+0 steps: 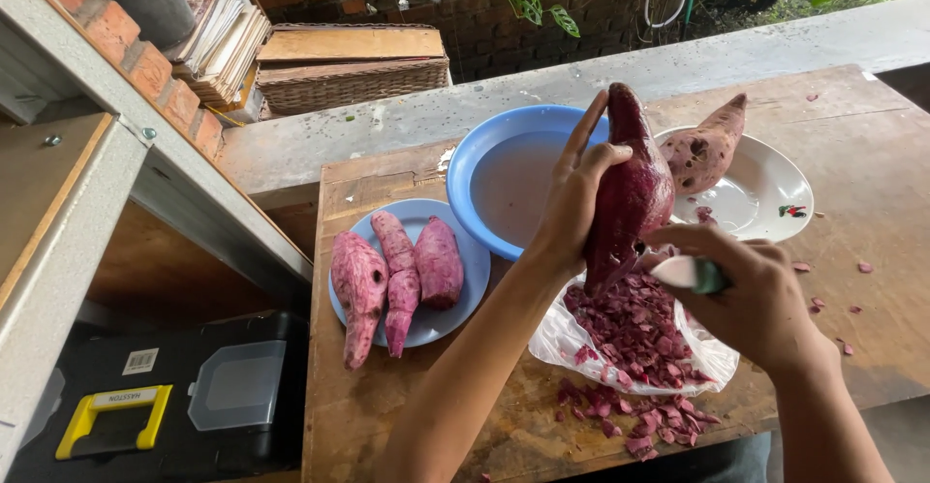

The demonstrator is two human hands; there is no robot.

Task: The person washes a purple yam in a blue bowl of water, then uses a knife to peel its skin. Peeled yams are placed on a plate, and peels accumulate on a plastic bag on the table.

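My left hand [573,202] grips a long, rough purple sweet potato [630,192] upright above a clear plastic bag [581,347] of peelings, while my right hand [751,294] closes around a mostly hidden pale-handled peeler [683,272].

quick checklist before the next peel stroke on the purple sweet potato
1. Left hand grips the sweet potato firmly, held upright: ok.
2. Right hand holds the peeler at the potato's lower end: ok.
3. Blade angle against the skin: cannot tell, hidden by the hand.
4. Plastic bag lies under the potato to catch peels: ok, though some peel scraps lie on the wooden board beside it.
5. Left fingers lie high on the potato, away from the blade: ok.
6. Room on the blue plate beside the three peeled potatoes: cannot tell.
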